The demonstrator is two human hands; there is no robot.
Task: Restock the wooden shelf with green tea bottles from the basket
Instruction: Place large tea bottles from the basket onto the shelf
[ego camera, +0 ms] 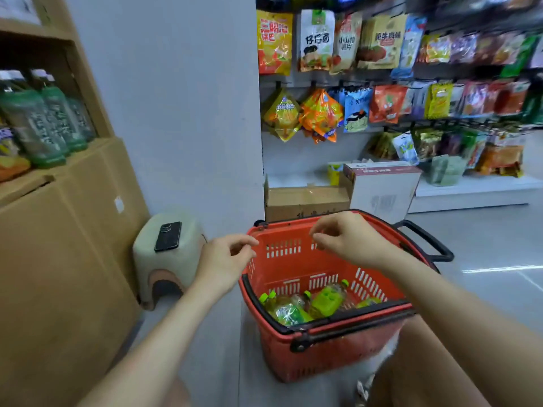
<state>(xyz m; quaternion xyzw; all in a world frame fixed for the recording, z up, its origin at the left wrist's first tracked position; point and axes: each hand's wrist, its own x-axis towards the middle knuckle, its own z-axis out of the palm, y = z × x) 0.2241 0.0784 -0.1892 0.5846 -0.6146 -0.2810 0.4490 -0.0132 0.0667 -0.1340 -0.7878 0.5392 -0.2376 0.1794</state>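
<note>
A red plastic basket [338, 351] with black handles stands on the floor in front of me. Several green tea bottles [324, 301] with lime caps lie at its bottom. My left hand [226, 259] hovers by the basket's left rim, fingers loosely curled and empty. My right hand [349, 239] hangs over the basket's far side, fingers bent, holding nothing. The wooden shelf [73, 160] is at the left, with dark green bottles [44, 124] standing in a row on it.
A beige stool [167, 259] with a black phone [168, 236] on top stands between shelf and basket. Cardboard boxes [308, 201] sit behind the basket. Hanging snack packets [382, 69] fill the rack at the right. Grey floor extends to the right.
</note>
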